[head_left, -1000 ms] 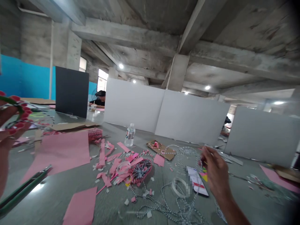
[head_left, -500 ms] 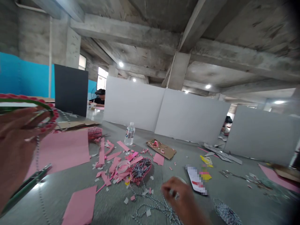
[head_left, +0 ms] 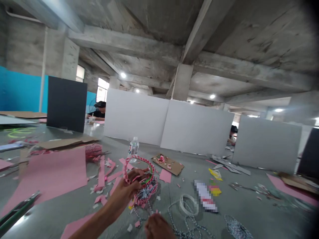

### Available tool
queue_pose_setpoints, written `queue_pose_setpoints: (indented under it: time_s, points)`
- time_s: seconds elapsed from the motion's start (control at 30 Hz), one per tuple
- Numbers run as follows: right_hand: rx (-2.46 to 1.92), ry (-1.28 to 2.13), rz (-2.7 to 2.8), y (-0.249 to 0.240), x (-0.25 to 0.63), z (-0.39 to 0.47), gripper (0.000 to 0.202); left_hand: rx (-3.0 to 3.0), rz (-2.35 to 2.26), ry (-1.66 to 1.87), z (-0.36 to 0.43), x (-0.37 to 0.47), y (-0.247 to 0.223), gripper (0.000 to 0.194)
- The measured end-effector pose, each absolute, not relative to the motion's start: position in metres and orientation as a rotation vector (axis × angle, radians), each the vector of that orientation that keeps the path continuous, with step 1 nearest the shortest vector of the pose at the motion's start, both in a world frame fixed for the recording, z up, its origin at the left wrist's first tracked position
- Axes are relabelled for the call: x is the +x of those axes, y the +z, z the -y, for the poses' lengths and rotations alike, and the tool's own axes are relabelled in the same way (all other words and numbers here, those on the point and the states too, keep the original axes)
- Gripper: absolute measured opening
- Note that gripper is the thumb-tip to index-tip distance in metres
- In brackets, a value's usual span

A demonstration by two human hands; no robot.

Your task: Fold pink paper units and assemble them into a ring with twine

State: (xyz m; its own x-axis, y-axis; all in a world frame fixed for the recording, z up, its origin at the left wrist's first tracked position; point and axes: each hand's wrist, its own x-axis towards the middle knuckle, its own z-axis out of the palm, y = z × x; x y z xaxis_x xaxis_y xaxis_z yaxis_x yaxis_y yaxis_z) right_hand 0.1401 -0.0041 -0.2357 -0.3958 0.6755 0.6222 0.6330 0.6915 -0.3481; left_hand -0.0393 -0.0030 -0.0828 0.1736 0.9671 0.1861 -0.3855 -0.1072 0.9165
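I see white panels [head_left: 137,116] upright, likely as screens. Left hand [head_left: 132,184] grips the pink-studded ring [head_left: 152,168] over the woven bundle [head_left: 146,194], presumably clear of scraps. Right hand [head_left: 159,226] low, curled near striped cord [head_left: 193,224]; can't tell if gripping.

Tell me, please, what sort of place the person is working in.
Probably a handicraft workspace in a roughly finished building: bare grey concrete ceiling beams, upright white rectangular partition panels and scattered cut pink paper strips suggest it.

I ct 2 hands [head_left: 131,186], 1 pnk ring [head_left: 125,170], 1 btl [head_left: 135,146], 1 ph [head_left: 205,196].
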Motion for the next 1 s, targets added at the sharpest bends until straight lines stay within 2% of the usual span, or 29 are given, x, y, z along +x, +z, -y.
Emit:
queue_pose_setpoints:
  time_s: [0.03,0.07,0.1,0.23,0.5,0.67,0.73,0.9,1.0]
  points:
    - [-1.007,0.265,1.909,-0.223,0.148,0.001,0.007,1.087,-0.687,1.293,-0.004,-0.034,-0.09,0.021]
    - [-1.001,0.455,1.66,-0.209,0.158,-0.003,0.017,1.052,-0.679,1.279,-0.01,-0.03,-0.096,0.021]
    - [-1.006,0.501,1.537,-0.196,0.17,-0.007,0.026,1.018,-0.668,1.275,-0.016,-0.027,-0.103,0.024]
    - [-1.043,0.538,1.239,-0.161,0.209,-0.019,0.029,0.957,-0.601,1.22,-0.028,-0.021,-0.126,0.032]
    - [-0.911,0.858,1.246,-0.188,0.167,-0.022,0.047,0.979,-0.542,1.113,-0.012,-0.021,-0.136,0.031]
    - [-0.903,1.0,1.444,-0.171,0.171,-0.01,0.021,1.051,-0.565,1.065,-0.002,-0.018,-0.136,0.028]
    - [-0.953,0.999,1.377,-0.165,0.173,-0.007,0.019,1.124,-0.537,1.05,-0.005,-0.018,-0.14,0.032]
    - [-0.959,0.982,1.096,-0.165,0.181,-0.015,0.042,1.073,-0.533,1.123,-0.028,-0.029,-0.151,0.054]
    - [-0.964,1.011,1.091,-0.16,0.191,-0.022,0.052,0.996,-0.594,1.085,-0.033,-0.036,-0.151,0.055]
